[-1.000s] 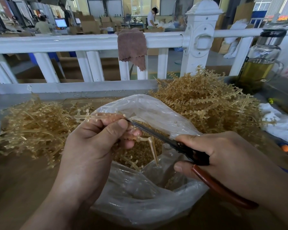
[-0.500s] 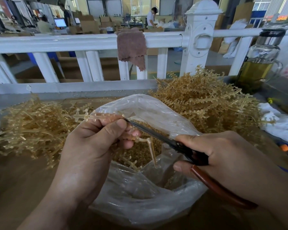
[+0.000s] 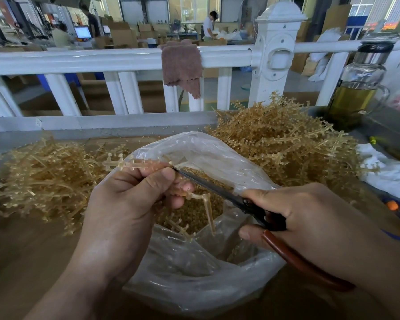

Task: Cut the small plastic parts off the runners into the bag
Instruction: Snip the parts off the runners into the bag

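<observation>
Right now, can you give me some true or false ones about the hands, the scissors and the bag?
1. The left hand holds a runner over the bag. True.
2. The right hand holds a knife. False: it holds scissors.
3. The bag is tied shut. False: it is open, with parts inside.
4. A brown cloth hangs on the white rail. True.
5. The bottle stands on the left. False: it stands at the far right.

Runner (image 3: 134, 164) partly inside left hand (image 3: 125, 204)
</observation>
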